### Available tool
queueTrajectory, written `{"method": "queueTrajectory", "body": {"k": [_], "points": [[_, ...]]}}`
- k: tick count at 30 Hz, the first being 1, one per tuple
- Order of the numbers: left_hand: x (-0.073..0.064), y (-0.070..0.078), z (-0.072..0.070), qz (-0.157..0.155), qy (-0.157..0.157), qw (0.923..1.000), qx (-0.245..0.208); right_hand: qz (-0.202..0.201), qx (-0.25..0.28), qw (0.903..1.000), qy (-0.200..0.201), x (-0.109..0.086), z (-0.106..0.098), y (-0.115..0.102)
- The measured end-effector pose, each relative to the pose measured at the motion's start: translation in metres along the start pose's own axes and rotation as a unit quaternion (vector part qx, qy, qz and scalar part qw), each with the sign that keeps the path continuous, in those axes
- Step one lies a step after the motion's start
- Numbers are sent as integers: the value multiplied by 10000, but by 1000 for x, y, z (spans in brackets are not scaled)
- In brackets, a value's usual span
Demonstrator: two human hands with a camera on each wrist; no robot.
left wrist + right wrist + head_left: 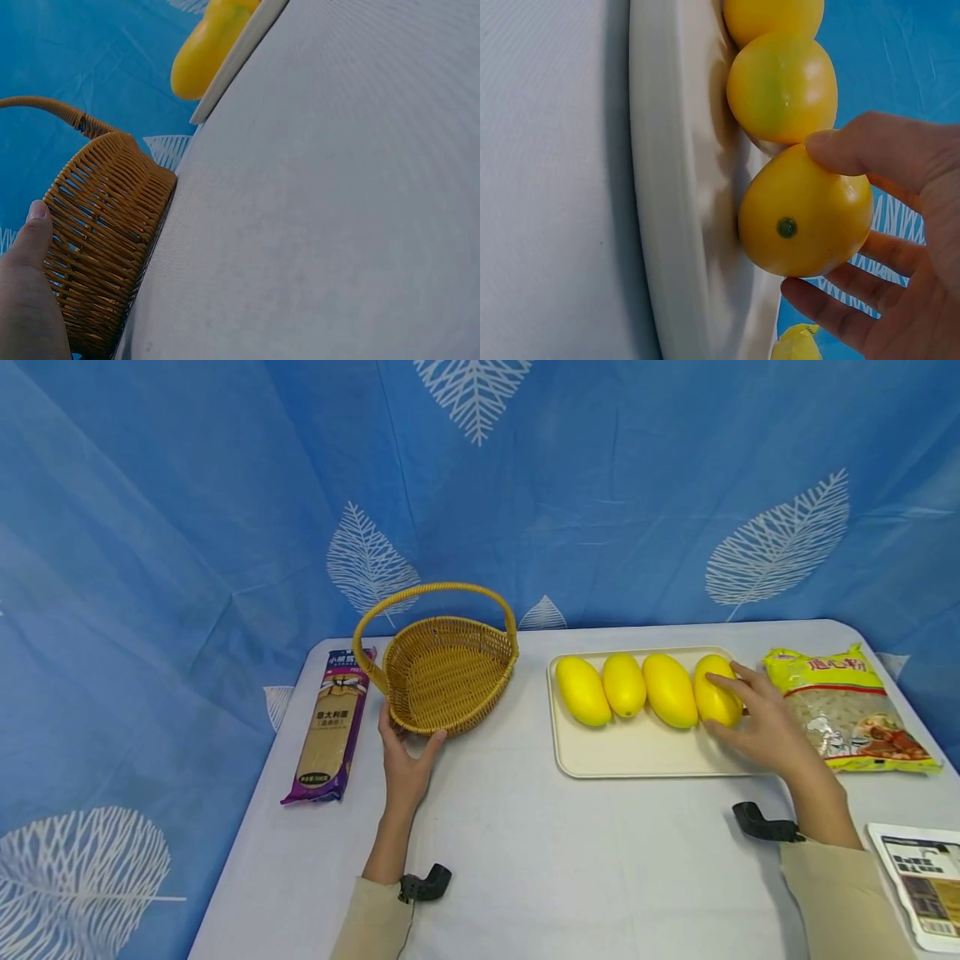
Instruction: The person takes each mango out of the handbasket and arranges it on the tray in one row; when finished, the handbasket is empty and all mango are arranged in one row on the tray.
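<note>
A wicker basket (pixel 450 672) with an arched handle stands at the table's back left. My left hand (pixel 405 772) holds it at the near left side, thumb on the near rim and fingers round the left. In the left wrist view the thumb (pixel 31 236) lies against the woven wall. On a cream tray (pixel 637 753) several yellow mangoes lie in a row. My right hand (pixel 768 718) grips the rightmost mango (pixel 708 697), thumb on the near side and fingers over the far side. The right wrist view shows this mango (pixel 802 214) end-on, touching its neighbour (pixel 780 90).
Left of the basket lies a purple-edged pack of pasta (pixel 326 731). A yellow and clear food bag (pixel 855 718) sits just right of the tray. At the lower right edge is a white printed package (pixel 922 885). A blue leaf-print curtain (pixel 600 502) hangs behind the table.
</note>
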State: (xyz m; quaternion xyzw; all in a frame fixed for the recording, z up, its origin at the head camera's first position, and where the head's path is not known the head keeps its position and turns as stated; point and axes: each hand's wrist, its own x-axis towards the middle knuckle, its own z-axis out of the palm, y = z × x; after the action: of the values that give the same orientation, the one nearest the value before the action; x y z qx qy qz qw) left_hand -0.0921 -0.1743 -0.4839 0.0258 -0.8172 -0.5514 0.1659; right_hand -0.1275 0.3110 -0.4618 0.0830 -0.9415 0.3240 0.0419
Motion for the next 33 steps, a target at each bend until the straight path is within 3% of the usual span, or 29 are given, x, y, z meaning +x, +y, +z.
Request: {"method": "queueTrajectory", "body": {"k": [9, 16, 26, 33], "points": [[1, -3, 1, -62, 2, 10000, -13, -78, -84, 9999, -84, -1, 0, -1], [7, -43, 9, -143, 59, 9999, -14, 4, -75, 10000, -53, -3, -1, 0], [8, -45, 11, -100, 73, 9999, 86, -141, -178, 9996, 141, -12, 0, 1], [7, -45, 10, -132, 69, 9998, 132, -347, -218, 9980, 490, -29, 5, -12]]}}
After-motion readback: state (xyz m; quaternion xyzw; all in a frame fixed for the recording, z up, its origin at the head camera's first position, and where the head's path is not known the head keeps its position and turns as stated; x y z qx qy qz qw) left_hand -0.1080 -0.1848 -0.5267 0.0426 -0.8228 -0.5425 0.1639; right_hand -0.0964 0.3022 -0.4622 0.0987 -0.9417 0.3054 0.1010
